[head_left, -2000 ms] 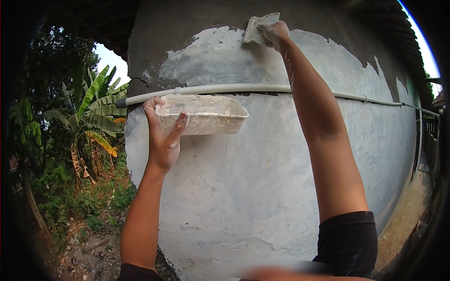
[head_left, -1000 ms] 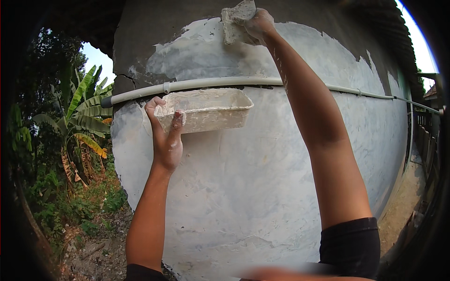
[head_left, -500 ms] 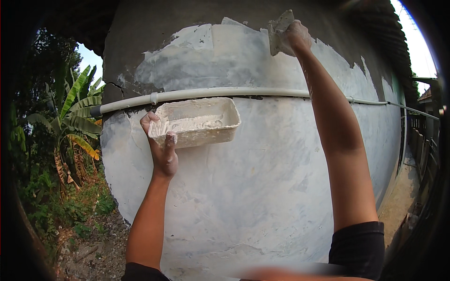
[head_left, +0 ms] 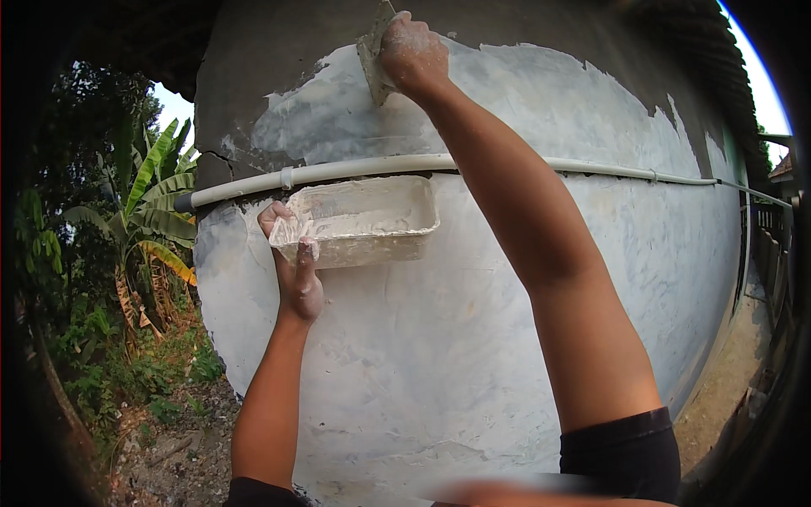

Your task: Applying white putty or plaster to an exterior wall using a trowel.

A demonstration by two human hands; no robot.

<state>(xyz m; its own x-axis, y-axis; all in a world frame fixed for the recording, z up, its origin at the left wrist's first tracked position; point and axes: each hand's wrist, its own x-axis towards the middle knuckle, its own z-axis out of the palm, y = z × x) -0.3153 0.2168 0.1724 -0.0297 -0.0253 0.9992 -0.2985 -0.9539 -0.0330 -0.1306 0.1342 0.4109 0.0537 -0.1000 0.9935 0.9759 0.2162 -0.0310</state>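
Note:
My left hand (head_left: 296,269) grips the left end of a rectangular, plaster-smeared tub (head_left: 372,252), with its thumb on the near side. Wet white plaster (head_left: 355,222) coats the inside of the tub. High on the wall, my right hand (head_left: 413,56) is closed round a putty knife (head_left: 372,59) whose flat blade is caked with plaster. The blade is held against or very close to the wall (head_left: 456,355), at the upper part of the white coat. Its handle is hidden in my fist.
A white pipe (head_left: 372,167) runs across the wall just above the tub. Bare grey render (head_left: 279,42) lies above the white coat. Banana plants (head_left: 156,203) and stony ground (head_left: 190,452) are at the left; a narrow path and fence (head_left: 773,279) run along the right.
My right hand has swept the putty knife left along the upper wall. My left hand and the tub stay nearly where they were, and the view has shifted slightly.

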